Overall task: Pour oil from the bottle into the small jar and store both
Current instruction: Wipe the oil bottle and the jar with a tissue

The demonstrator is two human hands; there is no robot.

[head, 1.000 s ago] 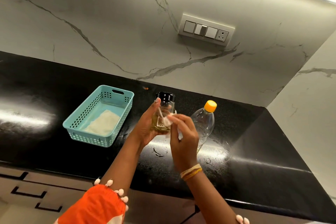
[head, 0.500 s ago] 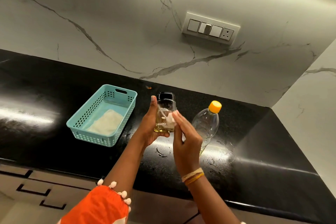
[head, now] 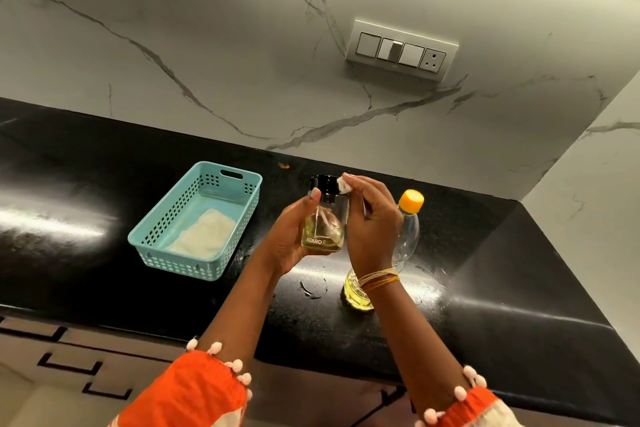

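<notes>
Your left hand grips the small glass jar above the desk; your right hand pinches a white tissue against its black cap; the clear plastic bottle, orange-capped, stands just right behind that hand; a perforated teal basket sits left on glossy black stone below a veined marble wall.

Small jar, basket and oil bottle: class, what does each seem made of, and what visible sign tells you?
Small jar: likely clear glass, glossy, with a black cap. Basket: matte turquoise plastic, moulded perforated walls. Oil bottle: thin clear plastic, probably, with a yellow screw cap.
</notes>
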